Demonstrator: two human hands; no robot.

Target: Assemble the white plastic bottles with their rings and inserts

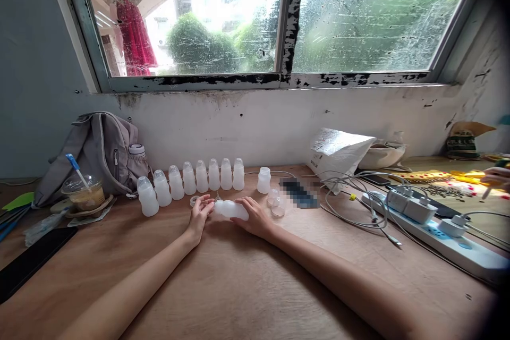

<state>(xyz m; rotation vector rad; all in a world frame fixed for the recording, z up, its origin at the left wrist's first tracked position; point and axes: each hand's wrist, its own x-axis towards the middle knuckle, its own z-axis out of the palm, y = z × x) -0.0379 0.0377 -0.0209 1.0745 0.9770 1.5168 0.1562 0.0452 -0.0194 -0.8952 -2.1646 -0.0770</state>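
A frosted white bottle point(230, 210) lies on its side on the wooden table point(223, 276), its neck pointing left. My right hand point(254, 216) is closed around its base end. By the neck, my left hand point(201, 216) has its fingers bent near a small clear piece; whether it grips anything is too small to tell. A ring point(193, 201) rests just behind my left fingertips. Several capped bottles point(201, 176) stand upright in a curved row behind my hands. One uncapped bottle point(263, 180) stands to the right, with clear caps point(276, 203) in front of it.
A grey backpack point(99, 151), iced drink point(84, 194) and black phone-like slab point(34, 263) are at left. At right are a silvery bag point(338, 154), coiled cables point(338, 207) and a power strip point(442, 236). Another person's hand point(496, 178) shows at the right edge.
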